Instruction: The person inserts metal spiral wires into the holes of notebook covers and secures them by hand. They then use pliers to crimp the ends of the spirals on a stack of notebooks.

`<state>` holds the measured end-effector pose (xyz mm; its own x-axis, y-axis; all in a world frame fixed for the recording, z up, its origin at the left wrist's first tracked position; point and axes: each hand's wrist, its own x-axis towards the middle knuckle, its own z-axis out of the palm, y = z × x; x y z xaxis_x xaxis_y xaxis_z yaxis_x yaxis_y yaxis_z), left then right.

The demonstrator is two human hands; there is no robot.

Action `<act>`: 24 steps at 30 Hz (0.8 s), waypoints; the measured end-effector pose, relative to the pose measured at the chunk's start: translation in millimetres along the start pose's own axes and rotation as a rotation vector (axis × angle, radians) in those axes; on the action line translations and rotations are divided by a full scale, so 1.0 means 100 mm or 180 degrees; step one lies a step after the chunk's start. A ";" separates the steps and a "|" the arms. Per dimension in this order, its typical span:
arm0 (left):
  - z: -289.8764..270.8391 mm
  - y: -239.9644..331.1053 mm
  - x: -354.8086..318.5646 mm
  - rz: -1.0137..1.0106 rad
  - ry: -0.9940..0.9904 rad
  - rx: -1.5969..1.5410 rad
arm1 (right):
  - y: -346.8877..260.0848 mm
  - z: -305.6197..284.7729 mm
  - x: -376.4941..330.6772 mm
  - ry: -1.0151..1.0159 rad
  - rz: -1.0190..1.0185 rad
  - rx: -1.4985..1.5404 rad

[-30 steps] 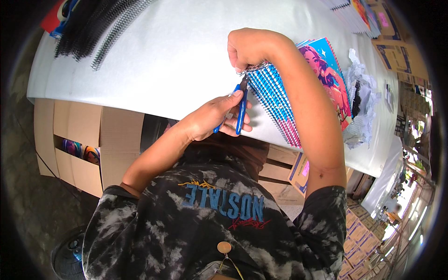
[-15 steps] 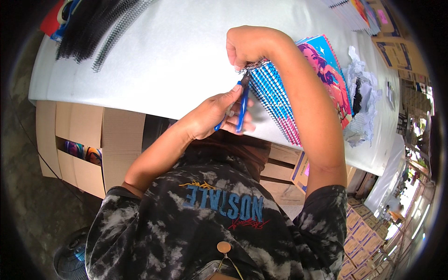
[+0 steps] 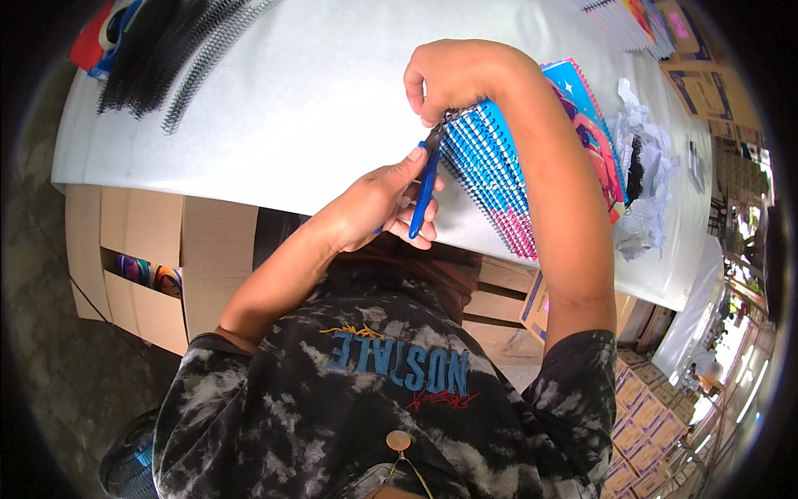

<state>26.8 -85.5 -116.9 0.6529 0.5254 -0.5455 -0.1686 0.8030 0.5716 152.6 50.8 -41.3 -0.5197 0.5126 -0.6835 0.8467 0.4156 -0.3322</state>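
My left hand (image 3: 389,200) is closed round the blue handles of a pair of cutting pliers (image 3: 425,191). The pliers' dark jaws touch the far left corner of a stack of spiral-bound notebooks (image 3: 490,179), at the end of a coil. Above that corner my right hand (image 3: 457,79) bends down, its fingertips pinched at the coil ends; what they hold is hidden by the hand. The notebooks are fanned so their dark coils lie in rows, and a blue and pink illustrated cover shows to the right, partly behind my right forearm.
Loose black plastic coils (image 3: 179,62) lie at the table's far left. Crumpled whitish paper (image 3: 644,175) sits right of the notebooks, and more notebooks (image 3: 619,23) stand at the far right. Below the white table's (image 3: 274,150) near edge is an opened cardboard box (image 3: 145,249).
The pliers' handles have come closer together as my left hand squeezed. My right hand and forearm have shifted slightly right.
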 end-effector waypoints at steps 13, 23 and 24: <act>0.05 0.00 0.00 0.0040 -0.0099 -0.0035 | 0.15 0.03 0.07 0.0131 0.0010 0.0307; 0.13 0.03 -0.05 0.0188 -0.0200 0.0174 | 0.13 -0.03 -0.02 0.0270 -0.0047 0.0022; 0.10 0.05 -0.01 0.0170 -0.0231 0.0180 | 0.12 -0.02 -0.03 0.0323 -0.0034 0.0035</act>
<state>32.9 -85.4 -107.2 0.6963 0.5436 -0.4686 -0.1641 0.7562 0.6334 164.2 55.9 -41.8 -0.5372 0.5817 -0.6107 0.8419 0.4135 -0.3468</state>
